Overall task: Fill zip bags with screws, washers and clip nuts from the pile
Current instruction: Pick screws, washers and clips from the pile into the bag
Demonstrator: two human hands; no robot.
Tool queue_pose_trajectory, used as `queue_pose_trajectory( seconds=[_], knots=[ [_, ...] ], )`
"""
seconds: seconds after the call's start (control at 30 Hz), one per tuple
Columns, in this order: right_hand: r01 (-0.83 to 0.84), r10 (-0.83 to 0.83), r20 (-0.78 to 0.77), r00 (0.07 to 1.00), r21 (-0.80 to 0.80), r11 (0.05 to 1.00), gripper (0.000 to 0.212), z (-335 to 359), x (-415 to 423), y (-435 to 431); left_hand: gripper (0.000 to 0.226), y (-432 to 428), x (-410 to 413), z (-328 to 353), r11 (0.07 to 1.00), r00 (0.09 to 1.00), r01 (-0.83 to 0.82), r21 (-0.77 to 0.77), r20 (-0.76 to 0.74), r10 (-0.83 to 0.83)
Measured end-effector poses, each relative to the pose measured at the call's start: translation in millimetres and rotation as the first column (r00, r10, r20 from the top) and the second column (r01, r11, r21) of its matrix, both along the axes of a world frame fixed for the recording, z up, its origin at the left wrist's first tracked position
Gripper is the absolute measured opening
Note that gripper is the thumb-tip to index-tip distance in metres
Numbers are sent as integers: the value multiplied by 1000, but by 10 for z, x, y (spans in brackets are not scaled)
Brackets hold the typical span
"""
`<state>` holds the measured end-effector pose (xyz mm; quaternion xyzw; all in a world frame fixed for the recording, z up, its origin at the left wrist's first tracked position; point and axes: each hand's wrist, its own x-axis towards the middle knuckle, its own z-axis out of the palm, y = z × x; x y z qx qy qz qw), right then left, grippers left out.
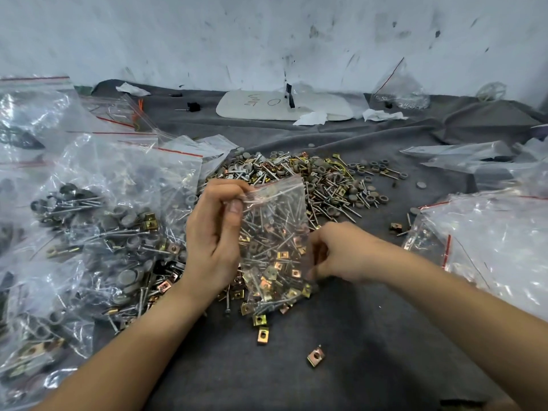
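A clear zip bag (274, 232) with a red seal line hangs upright over the table's middle, holding screws and brass clip nuts. My left hand (213, 232) pinches its top left corner at the seal. My right hand (341, 253) has its fingers curled against the bag's lower right side, gripping it. Behind the bag lies the loose pile (326, 179) of screws, grey washers and clip nuts on the grey cloth. A few clip nuts (315, 355) lie scattered in front of the bag.
Filled zip bags (103, 226) are heaped at the left. Empty clear bags (498, 232) lie at the right. A white board (284, 106) and paper scraps sit at the back near the wall. Grey cloth (341, 366) covers the table.
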<state>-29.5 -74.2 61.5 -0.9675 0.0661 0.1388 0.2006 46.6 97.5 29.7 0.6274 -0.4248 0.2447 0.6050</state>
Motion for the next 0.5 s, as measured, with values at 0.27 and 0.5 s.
queue_pose_trajectory(
  seconds=[0.27, 0.5],
  knots=[
    [-90, 90, 7, 996, 26, 996, 19, -36, 2, 53, 13, -3, 10, -10, 1000, 1000, -5, 5, 7, 5],
    [-120, 121, -39, 992, 24, 992, 24, -53, 12, 45, 14, -9, 23, -38, 1000, 1000, 11, 10, -3, -10]
  ],
)
